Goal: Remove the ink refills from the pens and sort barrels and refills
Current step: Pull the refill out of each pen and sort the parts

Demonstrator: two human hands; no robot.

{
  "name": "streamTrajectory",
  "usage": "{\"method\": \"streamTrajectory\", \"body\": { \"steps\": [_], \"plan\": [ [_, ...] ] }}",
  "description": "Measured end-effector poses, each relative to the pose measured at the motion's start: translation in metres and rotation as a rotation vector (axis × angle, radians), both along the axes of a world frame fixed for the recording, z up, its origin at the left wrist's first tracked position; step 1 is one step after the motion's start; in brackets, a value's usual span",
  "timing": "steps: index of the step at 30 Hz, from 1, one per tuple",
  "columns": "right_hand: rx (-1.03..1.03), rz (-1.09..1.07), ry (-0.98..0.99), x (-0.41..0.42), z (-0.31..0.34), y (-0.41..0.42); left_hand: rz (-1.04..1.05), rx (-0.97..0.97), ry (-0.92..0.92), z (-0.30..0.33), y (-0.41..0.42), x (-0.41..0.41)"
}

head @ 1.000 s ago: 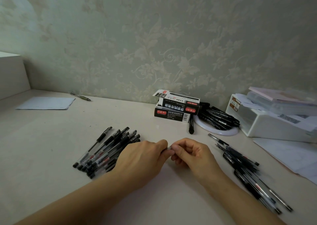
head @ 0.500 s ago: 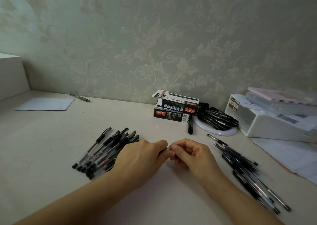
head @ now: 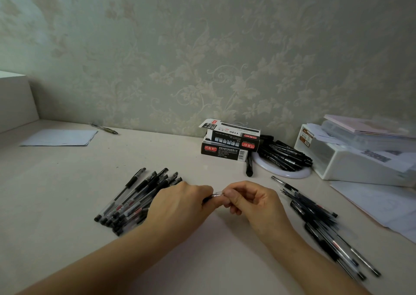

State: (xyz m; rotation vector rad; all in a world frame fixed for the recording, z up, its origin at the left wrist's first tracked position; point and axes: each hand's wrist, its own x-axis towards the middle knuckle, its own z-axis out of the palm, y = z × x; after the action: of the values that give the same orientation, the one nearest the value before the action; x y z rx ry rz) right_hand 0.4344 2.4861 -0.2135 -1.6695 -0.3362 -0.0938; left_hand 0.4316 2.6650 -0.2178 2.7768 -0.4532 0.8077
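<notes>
Left hand (head: 180, 207) grips a pen (head: 216, 195) barrel; right hand (head: 249, 201) pinches its tip end, mid-table (head: 56, 182). Pen looks light, stiff, slick plastic; thin refill probably bends. Best hold: the rubber grip section, pulling straight along the axis.

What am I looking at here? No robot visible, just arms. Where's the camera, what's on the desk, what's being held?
There is no machine: a person works with bare hands, and the single camera sits on their head, looking forward and down. The left hand and right hand meet at the middle of the desk and together pinch one pen, of which only a short clear part shows between the fingers. Left of the hands lies a pile of pens; right of them a second pile of dark pen parts, too blurred to tell barrels from refills. Further back stand two stacked pen boxes, a white ring with more pens and a white container.
</notes>
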Motion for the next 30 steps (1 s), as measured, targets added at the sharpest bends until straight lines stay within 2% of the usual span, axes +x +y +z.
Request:
{"method": "streamTrajectory", "body": {
  "steps": [4,8,11,13,18,23,26,30],
  "plan": [
    [0.048,-0.013,-0.013,0.0,-0.001,0.001,0.022,0.001,-0.002,0.001,0.0,-0.001],
    [0.054,-0.166,-0.057,0.004,-0.004,-0.003,0.017,-0.063,0.022,0.004,-0.001,-0.004],
    [-0.19,-0.314,-0.137,0.008,-0.009,-0.005,-0.038,-0.157,0.048,0.009,-0.003,-0.008],
    [-0.345,-0.331,-0.17,0.008,-0.011,-0.003,-0.08,-0.186,0.079,0.009,-0.003,-0.009],
    [-0.592,-0.314,-0.23,0.008,-0.015,0.0,-0.093,-0.082,0.097,0.008,-0.001,-0.007],
    [-0.569,-0.311,-0.231,0.009,-0.016,-0.001,-0.11,-0.057,0.118,0.009,-0.001,-0.007],
    [-0.447,-0.321,-0.258,0.008,-0.013,-0.002,-0.125,-0.052,0.119,0.011,-0.001,-0.007],
    [-0.35,-0.209,-0.215,0.004,-0.007,0.002,-0.193,-0.053,0.096,0.013,-0.003,-0.008]
  ]
}}
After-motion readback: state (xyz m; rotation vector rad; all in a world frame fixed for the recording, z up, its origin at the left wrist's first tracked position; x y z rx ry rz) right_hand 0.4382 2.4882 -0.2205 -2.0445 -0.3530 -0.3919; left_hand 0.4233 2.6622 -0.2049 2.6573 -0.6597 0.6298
